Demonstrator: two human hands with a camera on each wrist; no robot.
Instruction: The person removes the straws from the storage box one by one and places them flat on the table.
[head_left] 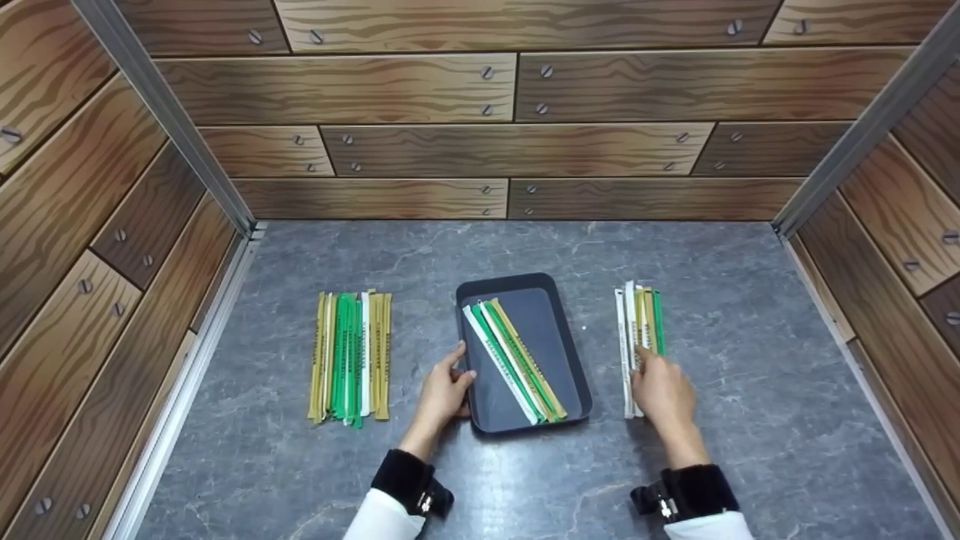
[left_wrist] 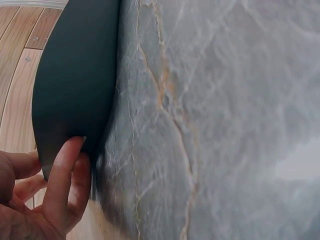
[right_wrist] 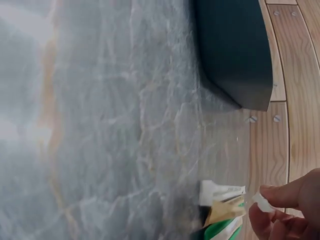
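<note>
A dark grey rectangular tray [head_left: 491, 405] lies slightly turned in the middle of the table. Inside it, several long thin wrapped sticks [head_left: 514, 360] in white, green and gold lie slanted side by side. My left hand [head_left: 441, 390] grips the tray's left wall, thumb at the rim; the left wrist view shows fingers against the outer wall [left_wrist: 75, 85]. To the right of the tray, my right hand [head_left: 664, 390] is over a small group of similar sticks [head_left: 649, 315]. Its thumb and finger pinch the end of a white wrapped stick [right_wrist: 262, 204], whose far part is hidden in the right wrist view.
A larger row of gold, green and white wrapped sticks [head_left: 349, 356] lies left of the tray. Grey marbled tabletop [head_left: 712, 285] surrounds everything. Wood-patterned panels [head_left: 420, 150] close off the back and both sides, with metal rails [head_left: 180, 397] along the side edges.
</note>
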